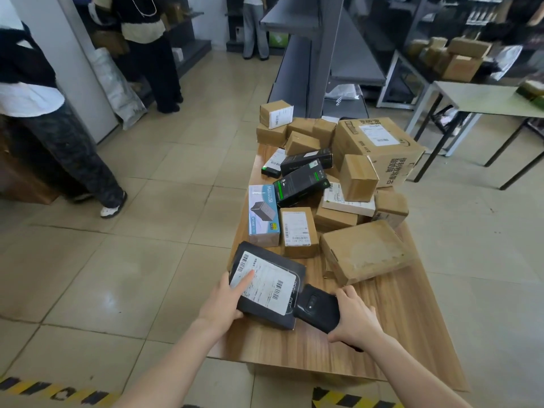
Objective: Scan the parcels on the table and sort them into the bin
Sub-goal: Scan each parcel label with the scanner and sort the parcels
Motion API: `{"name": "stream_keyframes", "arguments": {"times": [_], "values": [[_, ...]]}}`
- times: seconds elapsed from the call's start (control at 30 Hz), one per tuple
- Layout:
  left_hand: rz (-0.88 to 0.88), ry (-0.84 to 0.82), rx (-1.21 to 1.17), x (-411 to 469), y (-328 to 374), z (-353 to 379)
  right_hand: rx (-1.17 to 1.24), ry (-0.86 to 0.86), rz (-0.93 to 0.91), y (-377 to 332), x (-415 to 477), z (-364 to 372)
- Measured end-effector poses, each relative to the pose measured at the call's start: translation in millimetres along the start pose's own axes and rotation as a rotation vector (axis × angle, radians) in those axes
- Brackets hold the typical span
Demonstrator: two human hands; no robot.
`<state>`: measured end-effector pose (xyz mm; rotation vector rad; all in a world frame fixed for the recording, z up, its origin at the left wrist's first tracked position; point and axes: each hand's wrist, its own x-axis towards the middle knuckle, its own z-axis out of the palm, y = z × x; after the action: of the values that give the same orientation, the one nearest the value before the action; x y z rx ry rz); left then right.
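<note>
Parcel (266, 287) at table (397, 319) L edge, L hand (222, 301) grips, R hand (357, 316) holds phone (318, 307)

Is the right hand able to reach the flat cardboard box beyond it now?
Probably yes: the flat cardboard box lies just beyond the right hand, nothing between them. But that hand grips the black phone, so it could only push.
</note>
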<state>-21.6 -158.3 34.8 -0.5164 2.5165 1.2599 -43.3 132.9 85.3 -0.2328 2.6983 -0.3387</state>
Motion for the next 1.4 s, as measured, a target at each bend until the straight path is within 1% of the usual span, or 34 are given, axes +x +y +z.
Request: {"name": "stream_keyframes", "arguments": {"times": [0.03,0.13,0.2,0.3,0.33,0.43,0.47,0.63,0.67,0.7,0.73,0.87,0.93,1.0,1.07,1.13,1.23,1.3,1.4], "values": [[-0.010,0.008,-0.015,-1,3,0,-0.013,-0.002,0.001,-1,0,-1],[-0.040,0.038,-0.157,-4,9,0,-0.040,-0.008,0.011,-1,1,-2],[-0.048,0.035,-0.154,-4,9,0,-0.055,-0.006,0.015,0,0,-1],[-0.002,0.026,-0.077,-10,13,0,-0.057,0.002,0.022,2,-2,-1],[0.009,0.027,-0.087,-11,13,0,-0.055,0.003,0.024,3,-2,-1],[0.115,0.035,0.056,-12,9,0,-0.036,-0.004,0.031,6,-3,-1],[0.107,0.035,0.059,-10,7,0,-0.027,-0.004,0.030,7,-4,0],[0.216,0.104,0.256,-13,0,1,0.033,0.013,0.033,6,-4,2],[0.189,0.087,0.229,-12,-3,0,0.052,0.020,0.040,4,-4,3],[0.142,0.031,0.197,-12,-6,-1,0.070,0.024,0.048,2,-3,4],[0.139,-0.001,0.244,-10,-13,-2,0.086,0.029,0.054,0,-2,5],[0.256,0.025,0.439,-15,-32,-7,0.099,0.024,0.064,-12,3,10],[0.274,0.040,0.413,-15,-44,-11,0.091,0.012,0.066,-21,8,12],[0.257,0.037,0.343,-13,-56,-18,0.098,0.009,0.058,-33,14,13],[0.262,0.064,0.286,-15,-67,-29,0.106,0.010,0.037,-48,19,15],[0.247,0.106,0.279,-20,-80,-41,0.117,0.023,0.002,-64,26,18],[0.174,0.201,0.239,-36,-97,-63,0.133,0.040,-0.069,-93,36,23],[0.117,0.258,0.208,-49,-107,-78,0.144,0.014,-0.129,-114,44,26],[-0.003,0.340,0.076,-75,-120,-104,0.120,-0.025,-0.238,-151,57,30]]}}
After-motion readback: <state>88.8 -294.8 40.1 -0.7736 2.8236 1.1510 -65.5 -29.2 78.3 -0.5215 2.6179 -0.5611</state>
